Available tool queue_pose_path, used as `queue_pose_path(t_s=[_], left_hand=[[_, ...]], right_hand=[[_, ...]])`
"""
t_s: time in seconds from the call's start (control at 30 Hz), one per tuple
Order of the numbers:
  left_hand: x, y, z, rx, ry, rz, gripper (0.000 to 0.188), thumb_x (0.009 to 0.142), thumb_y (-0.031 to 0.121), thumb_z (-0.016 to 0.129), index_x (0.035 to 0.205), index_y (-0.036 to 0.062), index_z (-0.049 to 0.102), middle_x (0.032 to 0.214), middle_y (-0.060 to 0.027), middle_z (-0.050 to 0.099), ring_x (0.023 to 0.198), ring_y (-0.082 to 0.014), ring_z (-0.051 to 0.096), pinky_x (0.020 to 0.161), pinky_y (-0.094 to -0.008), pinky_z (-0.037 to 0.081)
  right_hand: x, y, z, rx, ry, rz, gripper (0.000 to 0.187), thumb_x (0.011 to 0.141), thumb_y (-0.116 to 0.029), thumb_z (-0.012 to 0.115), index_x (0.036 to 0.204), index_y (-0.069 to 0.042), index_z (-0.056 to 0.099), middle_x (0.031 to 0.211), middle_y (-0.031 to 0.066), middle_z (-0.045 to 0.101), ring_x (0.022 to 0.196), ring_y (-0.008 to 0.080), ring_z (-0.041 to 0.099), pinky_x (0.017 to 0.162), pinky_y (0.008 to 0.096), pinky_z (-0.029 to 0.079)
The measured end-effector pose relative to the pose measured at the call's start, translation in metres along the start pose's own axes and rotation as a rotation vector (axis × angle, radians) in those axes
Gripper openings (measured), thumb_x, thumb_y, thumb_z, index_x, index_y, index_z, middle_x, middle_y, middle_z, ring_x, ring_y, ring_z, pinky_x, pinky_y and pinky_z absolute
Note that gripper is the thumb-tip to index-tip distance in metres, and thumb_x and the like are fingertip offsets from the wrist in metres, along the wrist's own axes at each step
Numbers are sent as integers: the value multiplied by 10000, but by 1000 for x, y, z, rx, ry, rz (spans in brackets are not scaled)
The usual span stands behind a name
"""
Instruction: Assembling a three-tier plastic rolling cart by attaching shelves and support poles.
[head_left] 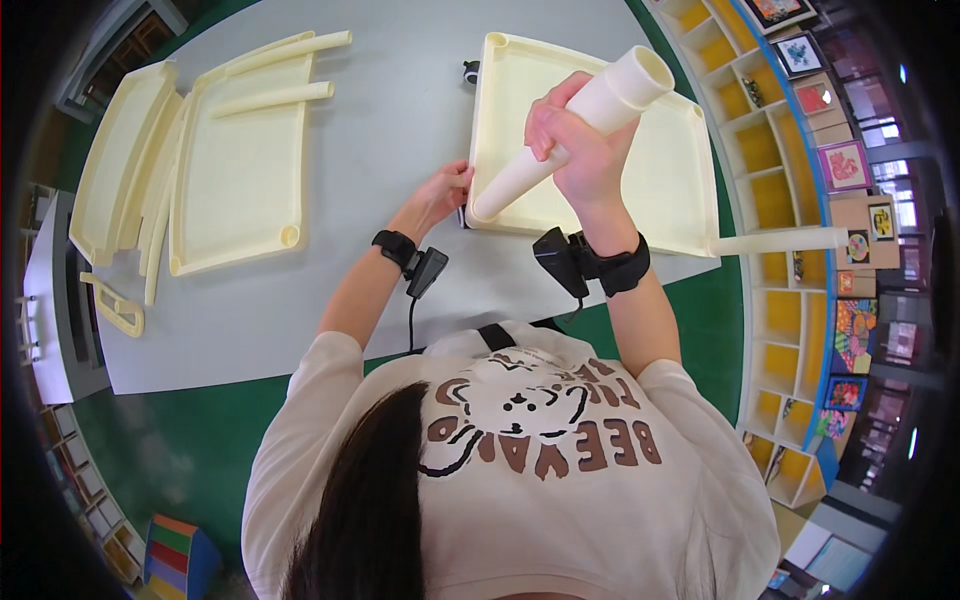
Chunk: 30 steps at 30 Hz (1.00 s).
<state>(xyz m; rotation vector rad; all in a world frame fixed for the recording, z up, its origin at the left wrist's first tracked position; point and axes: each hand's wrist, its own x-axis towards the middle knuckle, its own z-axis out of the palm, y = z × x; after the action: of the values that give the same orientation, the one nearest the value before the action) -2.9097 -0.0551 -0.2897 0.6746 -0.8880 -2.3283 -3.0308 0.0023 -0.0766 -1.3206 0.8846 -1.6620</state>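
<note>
Dark hair hangs nearest; beyond it, a cream tube meets a tray's corner

Fingers of the right hand are wrapped and clamped around the tube's upper part, a grip that probably gives control of its angle and allows downward pressure. Its lower end is at the tray's near-left corner, on the grey table. Just beside it, the left hand touches the tray's outer edge, apparently bracing it against sliding; its fingertips are partly hidden, so I cannot tell whether they pinch. Another tube extends rightward from the near-right corner. Well apart at left, a second tray bears two loose tubes, perhaps laid there for easy reach.
</note>
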Motion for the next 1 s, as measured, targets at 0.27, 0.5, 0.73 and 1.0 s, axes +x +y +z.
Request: queue_pose_path(t_s=[0.27,0.5,0.73,1.0], left_hand=[[6,-6,-21,-10,-31,36,308,802,236,482,1032,30,466,994,-44,515,933,-137,469,831,-285,357],[8,8,-19,-167,91,131,388,803,274,489,1090,18,434,1054,-68,498,952,-145,466,848,-293,353],[16,29,-7,-80,411,211,452,734,281,567,1029,-37,441,960,-112,526,868,-182,519,730,-292,425],[6,36,1,156,542,90,372,648,276,614,849,-13,493,713,-75,531,617,-159,520,589,-266,432]], right_hand=[[6,-2,-16,188,-256,79,107,575,51,522,543,-18,447,450,39,449,372,104,429,387,224,339],[3,-6,-36,256,-492,112,136,604,24,505,565,-46,395,435,23,383,360,115,371,369,224,289],[1,-10,-46,264,-439,161,107,599,-1,512,545,-34,426,415,24,399,346,101,382,355,210,277],[5,-10,-55,205,-282,65,105,604,-33,495,531,-26,421,389,29,385,325,110,374,356,231,320]])
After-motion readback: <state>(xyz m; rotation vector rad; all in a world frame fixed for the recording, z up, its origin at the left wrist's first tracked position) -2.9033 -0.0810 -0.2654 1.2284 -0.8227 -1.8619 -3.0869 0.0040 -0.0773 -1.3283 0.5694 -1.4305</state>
